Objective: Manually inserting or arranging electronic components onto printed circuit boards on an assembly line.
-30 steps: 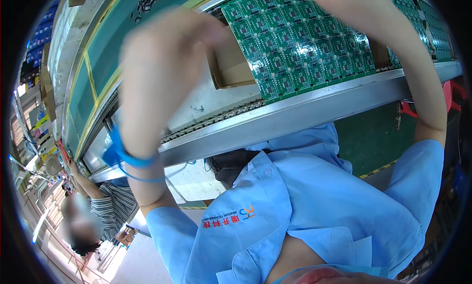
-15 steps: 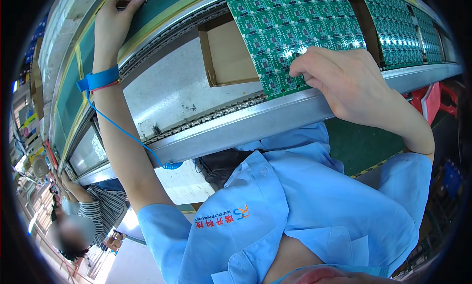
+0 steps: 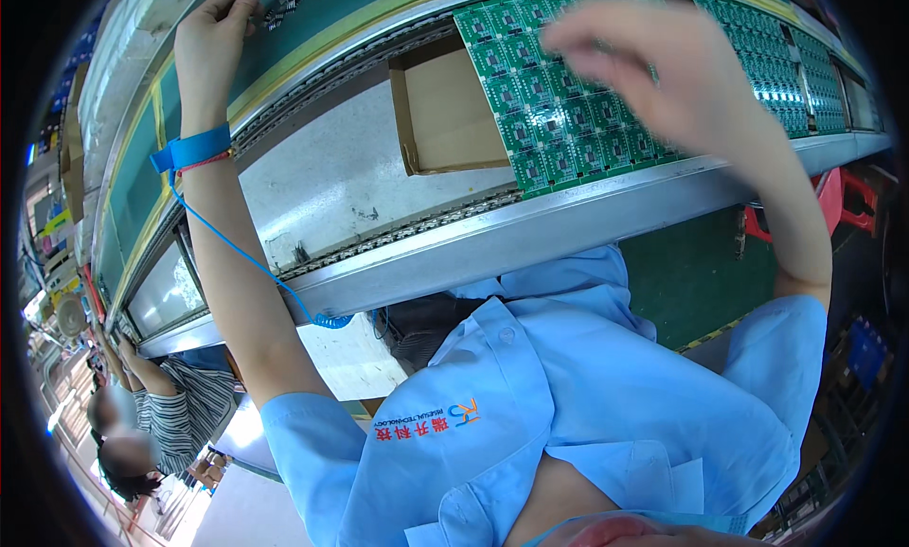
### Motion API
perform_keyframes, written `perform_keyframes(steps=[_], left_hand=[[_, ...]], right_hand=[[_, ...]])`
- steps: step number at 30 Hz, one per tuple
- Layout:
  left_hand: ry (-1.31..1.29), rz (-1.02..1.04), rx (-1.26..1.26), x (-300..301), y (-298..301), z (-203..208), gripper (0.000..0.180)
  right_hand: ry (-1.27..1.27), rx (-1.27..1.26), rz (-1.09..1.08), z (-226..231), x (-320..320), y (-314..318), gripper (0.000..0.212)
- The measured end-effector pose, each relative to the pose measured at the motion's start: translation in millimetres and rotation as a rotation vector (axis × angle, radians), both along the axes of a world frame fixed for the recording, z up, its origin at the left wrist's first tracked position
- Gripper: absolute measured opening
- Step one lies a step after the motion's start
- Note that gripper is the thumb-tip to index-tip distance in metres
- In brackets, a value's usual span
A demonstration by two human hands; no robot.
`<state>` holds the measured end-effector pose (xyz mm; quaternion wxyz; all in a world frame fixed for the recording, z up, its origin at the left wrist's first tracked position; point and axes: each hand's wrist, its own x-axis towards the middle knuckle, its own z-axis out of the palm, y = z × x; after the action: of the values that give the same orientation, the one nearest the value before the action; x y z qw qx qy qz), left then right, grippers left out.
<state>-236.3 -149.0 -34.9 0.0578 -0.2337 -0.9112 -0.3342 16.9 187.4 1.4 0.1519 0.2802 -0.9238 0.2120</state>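
Note:
My left hand is at the far left, over the green work surface. Its thumb and fingers are pressed together, and what they hold, if anything, is hidden. Right beside the fingertips lies a pile of small black components with shiny metal leads. My right hand, smeared by motion, is above a large green circuit board panel made of many repeated small boards; its fingers are too blurred to read. A blue wrist strap with a coiled cord is on my left wrist.
Chain rails and a metal edge border the conveyor. Left of the panel lies a brown cardboard tray. More circuit board panels continue to the right. A red stool stands below. At the lower left, people in striped sleeves are at the line.
My right hand has lifted from the near part of the panel and moved farther away across it. My left hand has shifted slightly, and more of the black component pile shows.

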Motion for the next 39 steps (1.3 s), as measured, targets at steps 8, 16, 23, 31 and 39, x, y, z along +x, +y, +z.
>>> perform_keyframes(steps=[8, 16, 23, 31, 39], left_hand=[[-0.029, 0.025, -0.021, 20.2, -3.0, -0.2, 0.032], [-0.229, -0.045, 0.182, 10.0, -6.6, 12.5, 0.03], [-0.308, -0.269, 0.22, 104.5, 41.5, 49.8, 0.029], [-0.242, -0.53, -0.032, 230.3, 110.6, 43.7, 0.007], [-0.036, -0.624, -0.149, 244.3, 124.6, 30.6, 0.007]], right_hand=[[-0.319, -0.063, -0.403, -0.2, -124.5, 1.6, 0.03], [-0.2, -0.029, -0.362, -3.7, -131.1, 9.6, 0.024], [-0.1, 0.015, -0.403, -5.8, -124.4, 0.0, 0.015], [0.017, 0.102, -0.383, -1.5, -111.5, 9.9, 0.01], [-0.015, 0.125, -0.462, 2.0, -97.4, 21.5, 0.017]])
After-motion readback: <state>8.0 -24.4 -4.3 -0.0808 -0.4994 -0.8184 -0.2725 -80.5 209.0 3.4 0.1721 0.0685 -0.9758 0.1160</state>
